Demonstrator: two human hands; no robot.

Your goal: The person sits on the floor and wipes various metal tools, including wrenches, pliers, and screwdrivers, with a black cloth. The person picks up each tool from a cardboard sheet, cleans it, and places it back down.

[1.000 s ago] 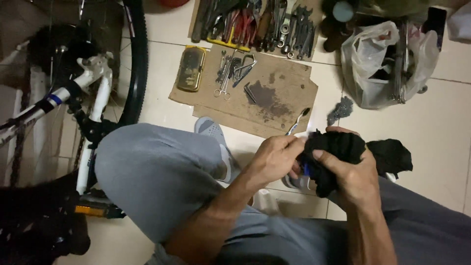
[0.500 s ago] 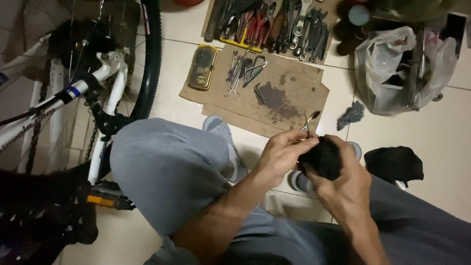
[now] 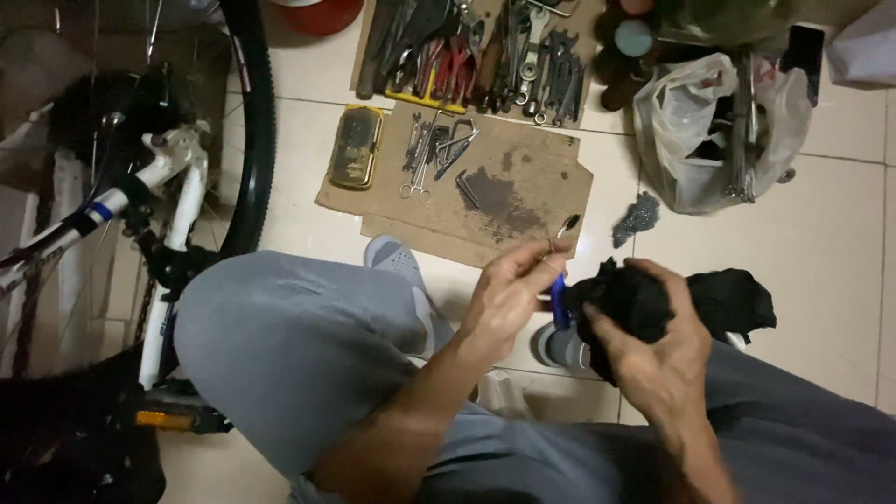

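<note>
Head view: seated person over tiled floor (image 3: 840,280).
Left hand (image 3: 509,294): pinching a small blue-handled metal tool (image 3: 558,280), centre frame.
Right hand (image 3: 658,350): clutching a crumpled black cloth (image 3: 625,299) against the tool.
Above: brown cardboard sheet (image 3: 523,201) with tools.

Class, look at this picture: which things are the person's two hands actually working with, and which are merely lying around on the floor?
In hand:
left hand pinching a small metal tool with a blue handle
right hand gripping a crumpled black rag

Lying about:
stained brown cardboard sheet
row of pliers and spanners
white plastic bag
white-framed bicycle
second black cloth
</note>
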